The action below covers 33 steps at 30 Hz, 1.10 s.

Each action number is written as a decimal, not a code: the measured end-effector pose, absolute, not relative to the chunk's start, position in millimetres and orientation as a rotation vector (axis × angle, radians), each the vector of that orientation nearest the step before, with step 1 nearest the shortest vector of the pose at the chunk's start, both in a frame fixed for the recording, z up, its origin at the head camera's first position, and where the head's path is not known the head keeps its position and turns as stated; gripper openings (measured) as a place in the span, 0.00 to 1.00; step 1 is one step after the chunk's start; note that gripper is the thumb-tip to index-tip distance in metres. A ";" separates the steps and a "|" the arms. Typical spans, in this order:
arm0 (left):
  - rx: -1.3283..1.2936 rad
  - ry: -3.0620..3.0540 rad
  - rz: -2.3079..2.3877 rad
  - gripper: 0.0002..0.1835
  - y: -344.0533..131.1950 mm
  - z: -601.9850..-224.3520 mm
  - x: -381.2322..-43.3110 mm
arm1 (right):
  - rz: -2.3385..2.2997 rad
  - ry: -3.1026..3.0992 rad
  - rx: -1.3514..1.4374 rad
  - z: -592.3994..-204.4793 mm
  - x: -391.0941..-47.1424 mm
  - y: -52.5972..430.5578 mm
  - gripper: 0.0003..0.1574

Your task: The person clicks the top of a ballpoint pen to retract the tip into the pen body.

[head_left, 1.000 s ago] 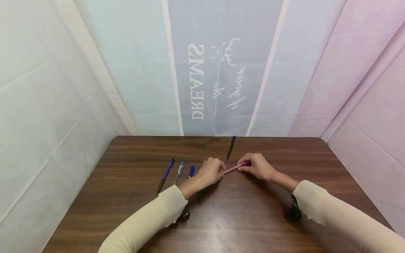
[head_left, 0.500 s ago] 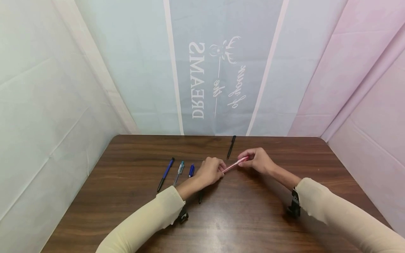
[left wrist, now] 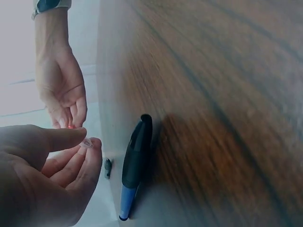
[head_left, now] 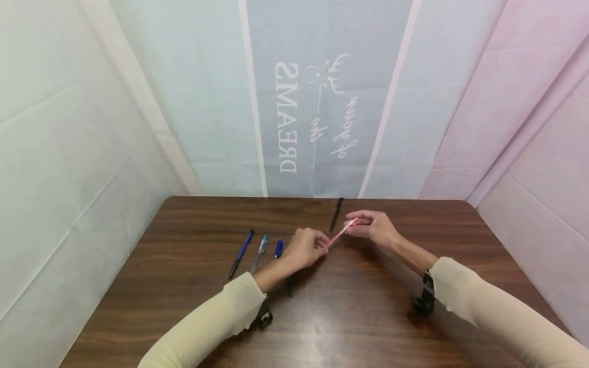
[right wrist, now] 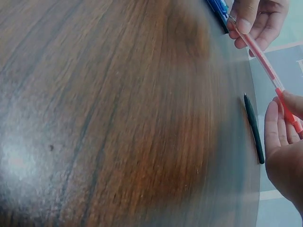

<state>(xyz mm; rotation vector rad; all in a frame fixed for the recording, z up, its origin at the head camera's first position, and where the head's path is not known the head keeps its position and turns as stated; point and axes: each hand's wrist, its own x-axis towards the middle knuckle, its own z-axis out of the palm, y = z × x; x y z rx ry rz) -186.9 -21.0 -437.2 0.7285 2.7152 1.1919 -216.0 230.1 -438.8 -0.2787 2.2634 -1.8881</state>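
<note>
Between both hands hangs a red pen (head_left: 342,233) with a clear barrel, tilted, its right end higher. My left hand (head_left: 303,249) pinches its lower end between thumb and fingertips, as the left wrist view shows with the clear tip (left wrist: 87,142). My right hand (head_left: 375,228) holds the other end, thumb against fingers around the red section (right wrist: 286,108) in the right wrist view. A black pen (head_left: 336,214) lies on the table just beyond the hands. Beside my left forearm rests a blue pen (head_left: 278,248), partly covered by that hand.
On the wooden table (head_left: 368,317), a blue pen with a black grip (head_left: 241,254) and a clear pen with a teal top (head_left: 262,246) lie to the left. A dark pen end (head_left: 291,287) shows below my left wrist. Fabric walls (head_left: 221,102) stand behind the table and at the sides.
My right hand has risen and moved slightly away, lifting its end of the red pen so that it slopes more steeply. The left hand has barely moved.
</note>
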 end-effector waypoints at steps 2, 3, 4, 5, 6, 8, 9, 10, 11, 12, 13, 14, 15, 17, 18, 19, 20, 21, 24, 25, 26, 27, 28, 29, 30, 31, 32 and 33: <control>0.718 2.681 1.231 0.06 -21.4 -436.7 -186.8 | -1.917 2.226 -0.280 -437.4 -216.8 228.6 0.36; 0.711 2.661 1.254 0.06 -21.6 -436.5 -186.7 | -1.933 2.204 -0.279 -436.8 -217.4 227.7 0.37; 0.699 2.639 1.279 0.06 -21.8 -435.8 -186.4 | -1.950 2.182 -0.270 -436.3 -218.1 227.0 0.37; 0.685 2.620 1.298 0.06 -21.8 -434.8 -186.0 | -1.963 2.162 -0.272 -435.8 -218.8 226.3 0.38; 0.669 2.596 1.324 0.07 -21.7 -433.9 -185.7 | -1.981 2.138 -0.265 -435.3 -219.4 225.6 0.39; 0.632 2.539 1.389 0.08 -21.3 -432.0 -185.2 | -2.012 2.096 -0.249 -434.0 -220.4 224.3 0.40; 0.614 2.514 1.416 0.08 -21.0 -431.3 -184.9 | -2.028 2.073 -0.241 -433.1 -220.7 223.7 0.40; 0.591 2.483 1.450 0.09 -20.6 -430.4 -184.7 | -2.044 2.051 -0.234 -432.3 -221.1 222.9 0.40; 0.571 2.452 1.482 0.09 -20.1 -430.0 -184.7 | -2.059 2.031 -0.231 -431.3 -221.3 222.2 0.40; 0.547 2.416 1.516 0.10 -19.6 -429.7 -184.6 | -2.076 2.010 -0.223 -430.0 -221.4 221.2 0.40; 0.521 2.385 1.545 0.10 -19.1 -429.5 -184.4 | -2.088 1.995 -0.216 -428.5 -221.4 220.0 0.40; 0.492 2.354 1.574 0.10 -18.5 -429.5 -184.4 | -2.106 1.972 -0.209 -427.2 -221.5 218.7 0.39; 0.467 2.332 1.596 0.11 -17.8 -429.7 -184.5 | -2.118 1.951 -0.208 -425.8 -221.5 217.6 0.39; 0.420 2.281 1.640 0.11 -16.5 -429.6 -183.9 | -2.136 1.921 -0.204 -423.5 -221.8 215.1 0.38; 0.397 2.262 1.655 0.12 -15.9 -429.4 -183.5 | -2.147 1.905 -0.197 -422.7 -222.0 213.9 0.38; 0.380 2.246 1.667 0.12 -15.4 -429.0 -182.9 | -2.152 1.891 -0.194 -422.0 -222.4 212.8 0.38; 0.365 2.232 1.677 0.12 -14.9 -428.5 -182.5 | -2.159 1.877 -0.191 -421.7 -223.0 211.9 0.37; 0.357 2.215 1.688 0.12 -14.6 -428.1 -182.0 | -2.160 1.870 -0.188 -421.3 -223.4 211.0 0.38; 0.318 2.136 1.734 0.12 -14.4 -425.7 -181.0 | -2.164 1.860 -0.179 -420.9 -224.5 208.5 0.37; 0.304 2.099 1.754 0.12 -14.4 -425.0 -180.9 | -2.161 1.861 -0.181 -420.8 -224.6 207.9 0.37; 0.289 2.059 1.777 0.12 -14.4 -424.5 -181.0 | -2.160 1.861 -0.180 -420.8 -224.8 207.4 0.37; 0.270 2.018 1.798 0.13 -14.4 -423.8 -181.0 | -2.158 1.862 -0.179 -420.8 -224.7 206.7 0.37; 0.246 1.978 1.815 0.13 -14.3 -423.4 -181.0 | -2.156 1.863 -0.177 -421.1 -224.8 206.0 0.37; 0.225 1.950 1.826 0.13 -14.3 -422.7 -180.7 | -2.152 1.864 -0.176 -421.2 -224.7 205.2 0.36; 0.210 1.924 1.835 0.14 -14.2 -422.3 -180.6 | -2.150 1.864 -0.176 -421.3 -224.6 204.3 0.36; 0.193 1.901 1.844 0.14 -14.0 -421.9 -180.5 | -2.147 1.862 -0.178 -421.3 -224.6 203.6 0.36; 0.177 1.881 1.851 0.14 -13.7 -421.4 -180.3 | -2.148 1.861 -0.177 -421.3 -224.5 202.8 0.36; 0.162 1.862 1.859 0.15 -13.3 -421.3 -180.3 | -2.147 1.863 -0.177 -421.2 -224.4 201.9 0.36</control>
